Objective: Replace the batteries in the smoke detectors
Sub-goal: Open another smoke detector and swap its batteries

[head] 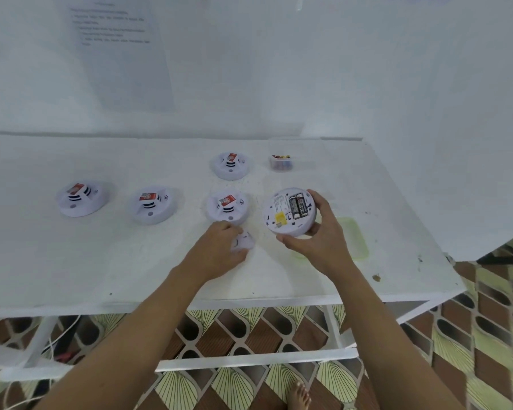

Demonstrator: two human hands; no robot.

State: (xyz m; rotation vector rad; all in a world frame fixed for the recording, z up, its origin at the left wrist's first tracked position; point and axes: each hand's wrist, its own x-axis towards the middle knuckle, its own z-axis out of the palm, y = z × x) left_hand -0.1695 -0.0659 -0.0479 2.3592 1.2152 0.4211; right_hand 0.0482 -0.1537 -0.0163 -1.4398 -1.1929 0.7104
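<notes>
Smoke detector (pixel 289 213) tilted, underside showing, two black batteries (pixel 297 206) seated in open compartment. Gripped at rim by right hand (pixel 317 241), thumb on near edge, fingers curled over far edge. White cover (pixel 243 241) just left, on white table (pixel 101 261), held under curled fingers of left hand (pixel 219 247). Four other detectors (pixel 228 206) face-up behind and left. Clear tub (pixel 282 162) of batteries at rear. Green tray (pixel 353 238) under right wrist. White wall, posted sheet (pixel 122 48); patterned floor (pixel 249 329).

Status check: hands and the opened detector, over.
Right hand grips upturned detector, two batteries seated. Left hand holds white piece on table. Nothing in the way.
</notes>
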